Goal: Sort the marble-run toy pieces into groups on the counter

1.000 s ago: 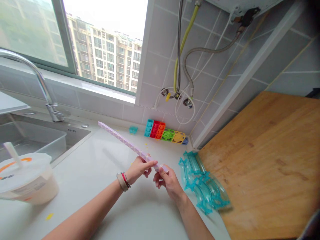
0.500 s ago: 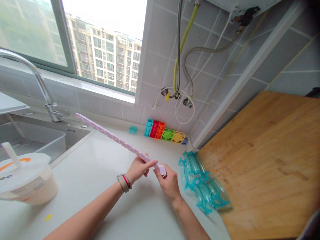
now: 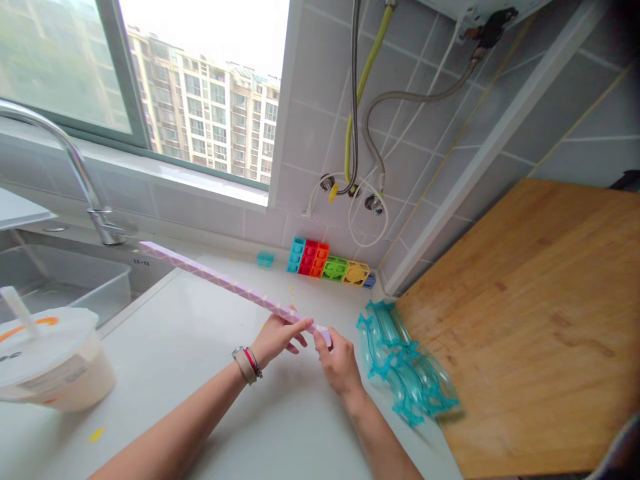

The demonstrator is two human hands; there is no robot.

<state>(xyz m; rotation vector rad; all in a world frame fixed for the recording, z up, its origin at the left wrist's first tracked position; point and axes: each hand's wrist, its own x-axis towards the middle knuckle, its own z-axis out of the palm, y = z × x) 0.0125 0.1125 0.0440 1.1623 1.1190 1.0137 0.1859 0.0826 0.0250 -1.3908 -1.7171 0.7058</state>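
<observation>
Both my hands hold the lilac strip (image 3: 225, 283), to the right of the sink (image 3: 153, 269).
My left hand (image 3: 277, 337) grips it lightly near its close end, a digit laid along it, other fingers loosely parted; my right hand (image 3: 340, 360) is pinched closed on that end. The far end overlaps the sink's corner on my feed. A clear bin (image 3: 117, 275) sits in the sink; nearer me than the sink, a lidded cup (image 3: 65, 380) holds a straw (image 3: 19, 308).

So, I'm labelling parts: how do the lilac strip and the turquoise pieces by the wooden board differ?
The lilac strip is one long, opaque-looking bar; the turquoise pieces are shorter and see-through. The strip is held in the left hand and right hand; the pieces lie untouched.
</observation>
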